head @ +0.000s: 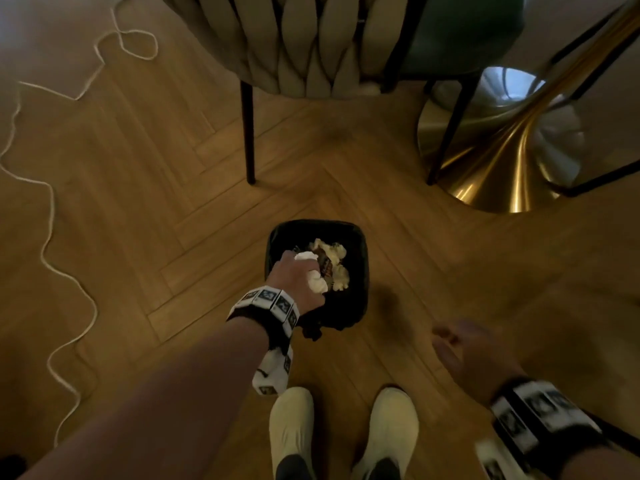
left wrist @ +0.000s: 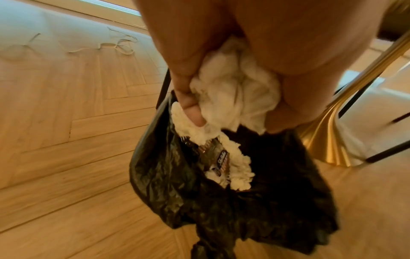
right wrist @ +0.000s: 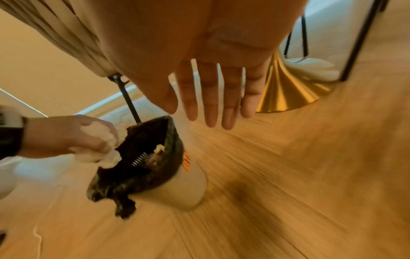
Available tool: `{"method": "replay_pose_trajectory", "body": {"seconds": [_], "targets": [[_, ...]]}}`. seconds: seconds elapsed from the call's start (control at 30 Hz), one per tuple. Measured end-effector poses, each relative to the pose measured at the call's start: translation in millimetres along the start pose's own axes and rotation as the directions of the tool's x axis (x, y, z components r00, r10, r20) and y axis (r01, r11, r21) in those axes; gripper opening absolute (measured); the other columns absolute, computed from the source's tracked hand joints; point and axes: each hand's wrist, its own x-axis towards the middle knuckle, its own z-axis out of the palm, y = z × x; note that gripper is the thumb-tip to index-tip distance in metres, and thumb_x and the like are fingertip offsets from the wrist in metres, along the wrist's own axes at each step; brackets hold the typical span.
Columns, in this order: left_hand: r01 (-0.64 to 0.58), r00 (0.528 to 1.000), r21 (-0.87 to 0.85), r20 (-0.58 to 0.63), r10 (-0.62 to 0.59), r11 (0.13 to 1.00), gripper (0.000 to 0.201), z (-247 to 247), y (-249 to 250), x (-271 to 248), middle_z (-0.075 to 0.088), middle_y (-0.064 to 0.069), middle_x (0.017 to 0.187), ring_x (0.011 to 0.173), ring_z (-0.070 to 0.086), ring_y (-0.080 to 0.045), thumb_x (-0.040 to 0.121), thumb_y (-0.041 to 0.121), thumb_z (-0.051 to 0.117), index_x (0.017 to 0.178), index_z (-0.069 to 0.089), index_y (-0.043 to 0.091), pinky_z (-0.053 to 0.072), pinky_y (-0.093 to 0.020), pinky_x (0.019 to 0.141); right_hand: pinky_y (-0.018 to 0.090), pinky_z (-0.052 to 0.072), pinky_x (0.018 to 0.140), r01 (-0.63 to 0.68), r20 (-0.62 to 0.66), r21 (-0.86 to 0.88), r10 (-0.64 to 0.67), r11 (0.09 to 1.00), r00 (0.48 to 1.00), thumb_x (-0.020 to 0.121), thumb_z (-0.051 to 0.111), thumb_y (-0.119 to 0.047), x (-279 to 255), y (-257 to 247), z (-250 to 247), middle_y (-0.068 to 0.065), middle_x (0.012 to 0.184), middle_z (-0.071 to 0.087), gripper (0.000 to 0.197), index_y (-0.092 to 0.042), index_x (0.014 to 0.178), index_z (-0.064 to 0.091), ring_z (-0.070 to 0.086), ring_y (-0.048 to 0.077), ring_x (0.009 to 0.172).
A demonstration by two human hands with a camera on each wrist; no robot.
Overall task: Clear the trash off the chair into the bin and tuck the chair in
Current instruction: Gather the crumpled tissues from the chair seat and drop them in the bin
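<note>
- Shoes (head: 343, 434), pale pair, stood at the bottom centre of the head view on the wood floor (head: 145, 188).
- Right hand (head: 474, 355) hovered at lower right, blurred there; the right wrist view showed its fingers (right wrist: 209, 98) straight and slightly spread, holding nothing.
- Left hand (head: 298, 282) was at frame centre over the bin (head: 356, 306), fingers curled round a crumpled white tissue (head: 317, 280); left wrist view showed the wad squeezed between fingers and thumb.
- Bin sat just above the shoes in the frame, lined with a black bag (left wrist: 168, 184); its white outer wall showed in the right wrist view.
- Inside the bin: more white tissue wads (head: 332, 252) and a brown wrapper (left wrist: 218, 161).
- White cord (head: 52, 202) snaked along the left edge of the floor.
- Beige woven chair (head: 304, 43) was at top centre, black legs on the floor, well apart from the bin.
- Gold table base (head: 502, 161) stood at upper right, beside the chair.
- Dark green seat (head: 460, 32) at top right, behind the beige chair.
</note>
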Motion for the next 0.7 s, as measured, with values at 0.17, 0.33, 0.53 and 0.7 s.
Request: {"method": "replay_pose_trajectory", "body": {"seconds": [0.17, 0.33, 0.53, 0.7], "targets": [[0.003, 0.981, 0.117, 0.191, -0.025, 0.993, 0.091, 17.6, 5.7, 32.2, -0.001, -0.011, 0.157, 0.139, 0.020, -0.041, 0.060, 0.045, 0.084, 0.136, 0.034, 0.045, 0.039, -0.054, 0.106, 0.003, 0.038, 0.064, -0.192, 0.211, -0.021, 0.192, 0.981, 0.959, 0.086, 0.065, -0.018, -72.9, 56.5, -4.7, -0.018, 0.083, 0.057, 0.018, -0.034, 0.088, 0.057, 0.054, -0.003, 0.072], [-0.060, 0.991, 0.077, 0.125, 0.050, 0.995, 0.052, 2.4, 14.4, 2.7, 0.053, -0.006, 0.133, 0.115, 0.055, -0.027, 0.079, 0.037, 0.071, 0.126, 0.050, 0.030, 0.050, -0.042, 0.094, 0.022, 0.047, 0.073, -0.381, 0.176, 0.000, 0.375, 0.924, 0.910, 0.079, 0.071, -0.031, -126.8, 72.5, -12.9, -0.018, 0.077, 0.061, 0.020, -0.045, 0.076, 0.057, 0.060, -0.002, 0.076], [-0.122, 0.981, 0.029, 0.155, 0.116, 0.992, 0.014, -42.4, 44.5, -109.7, 0.066, 0.005, 0.090, 0.093, 0.065, -0.017, 0.082, 0.026, 0.068, 0.084, 0.059, 0.036, 0.053, -0.034, 0.084, 0.028, 0.046, 0.094, -0.467, 0.230, 0.067, 0.442, 0.882, 0.867, 0.095, 0.049, -0.026, -207.2, 24.9, -48.0, 0.004, 0.115, 0.065, 0.025, -0.019, 0.117, 0.058, 0.060, 0.019, 0.105], [-0.317, 0.930, 0.114, 0.231, 0.285, 0.942, 0.010, -73.6, 120.1, -223.8, 0.066, 0.003, 0.084, 0.084, 0.063, -0.015, 0.084, 0.017, 0.067, 0.084, 0.064, 0.027, 0.045, -0.025, 0.075, 0.025, 0.043, 0.089, -0.530, 0.123, 0.225, 0.515, 0.818, 0.848, 0.095, 0.049, -0.026, -326.6, -16.0, -88.0, 0.004, 0.120, 0.064, 0.028, -0.016, 0.119, 0.057, 0.058, 0.021, 0.109]]}}
